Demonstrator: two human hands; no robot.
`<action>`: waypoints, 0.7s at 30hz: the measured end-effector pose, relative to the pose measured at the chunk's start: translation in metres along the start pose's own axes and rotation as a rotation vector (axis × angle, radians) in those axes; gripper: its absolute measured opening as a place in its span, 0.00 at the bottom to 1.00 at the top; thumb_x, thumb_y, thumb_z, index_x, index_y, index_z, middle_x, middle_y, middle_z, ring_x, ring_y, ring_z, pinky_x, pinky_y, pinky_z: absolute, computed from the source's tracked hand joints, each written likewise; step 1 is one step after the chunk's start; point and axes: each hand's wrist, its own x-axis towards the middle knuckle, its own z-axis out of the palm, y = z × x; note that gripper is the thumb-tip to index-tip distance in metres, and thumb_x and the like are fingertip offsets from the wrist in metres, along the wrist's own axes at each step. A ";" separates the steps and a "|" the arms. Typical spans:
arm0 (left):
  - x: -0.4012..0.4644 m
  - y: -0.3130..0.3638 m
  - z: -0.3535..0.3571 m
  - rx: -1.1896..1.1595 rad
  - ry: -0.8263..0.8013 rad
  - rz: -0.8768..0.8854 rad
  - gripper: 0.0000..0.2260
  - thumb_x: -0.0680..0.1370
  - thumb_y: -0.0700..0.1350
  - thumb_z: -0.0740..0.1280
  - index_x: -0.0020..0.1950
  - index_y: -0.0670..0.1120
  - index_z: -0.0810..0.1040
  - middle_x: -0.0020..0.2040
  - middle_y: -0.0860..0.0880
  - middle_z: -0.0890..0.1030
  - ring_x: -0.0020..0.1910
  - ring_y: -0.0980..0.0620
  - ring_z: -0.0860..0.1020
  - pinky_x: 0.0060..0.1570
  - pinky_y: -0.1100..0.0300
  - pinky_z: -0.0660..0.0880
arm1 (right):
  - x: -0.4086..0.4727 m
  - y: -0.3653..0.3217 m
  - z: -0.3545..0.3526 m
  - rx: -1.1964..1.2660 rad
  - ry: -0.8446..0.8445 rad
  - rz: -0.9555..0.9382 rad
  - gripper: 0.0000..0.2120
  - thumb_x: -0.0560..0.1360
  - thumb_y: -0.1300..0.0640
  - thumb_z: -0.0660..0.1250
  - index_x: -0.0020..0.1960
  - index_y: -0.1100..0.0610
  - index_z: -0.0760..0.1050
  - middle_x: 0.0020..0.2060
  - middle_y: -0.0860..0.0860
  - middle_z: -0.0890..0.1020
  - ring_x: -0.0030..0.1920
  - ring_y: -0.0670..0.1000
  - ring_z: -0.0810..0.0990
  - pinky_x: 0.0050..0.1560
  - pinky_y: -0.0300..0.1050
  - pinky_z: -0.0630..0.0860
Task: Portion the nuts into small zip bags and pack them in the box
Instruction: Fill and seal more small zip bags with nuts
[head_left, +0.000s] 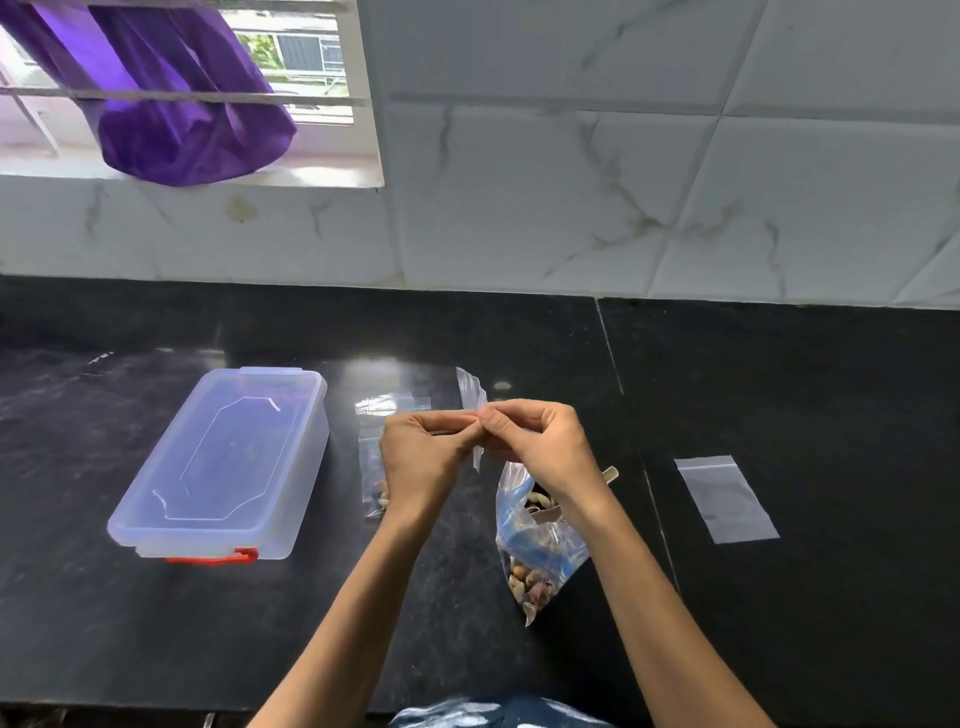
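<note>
Both forearms were bare, without sleeves, watch or rings. Below the left hand and right hand, a blue-and-white patterned garment showed.

We face a black stone counter under marbled white tiles — daylight fills the barred window (purple cloth hanging there).

No readable text, label, brand, number or sign anywhere in view. Clear lidded plastic box: unmarked. Small zip bags and large nut bag: plain, no print legible. Wall tiles: veining only, no lettering.
</note>
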 end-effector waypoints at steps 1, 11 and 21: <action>0.003 0.001 -0.002 0.028 -0.033 0.017 0.02 0.69 0.38 0.75 0.41 0.43 0.85 0.37 0.44 0.85 0.38 0.49 0.85 0.42 0.57 0.81 | 0.004 -0.001 -0.001 -0.007 -0.016 0.011 0.06 0.75 0.60 0.69 0.50 0.60 0.82 0.44 0.58 0.85 0.46 0.54 0.85 0.48 0.45 0.82; 0.023 0.016 -0.014 0.132 -0.270 -0.104 0.12 0.60 0.49 0.75 0.38 0.44 0.84 0.37 0.43 0.85 0.40 0.45 0.83 0.44 0.53 0.81 | 0.020 -0.007 -0.015 -0.102 -0.178 0.040 0.11 0.77 0.56 0.65 0.51 0.63 0.80 0.39 0.53 0.84 0.39 0.46 0.84 0.45 0.41 0.82; 0.029 0.008 -0.013 0.223 -0.292 0.008 0.09 0.63 0.46 0.78 0.35 0.42 0.83 0.33 0.45 0.84 0.35 0.51 0.83 0.38 0.62 0.80 | 0.023 -0.001 -0.015 -0.202 -0.147 -0.015 0.07 0.77 0.60 0.66 0.49 0.61 0.82 0.42 0.59 0.84 0.44 0.54 0.84 0.45 0.46 0.83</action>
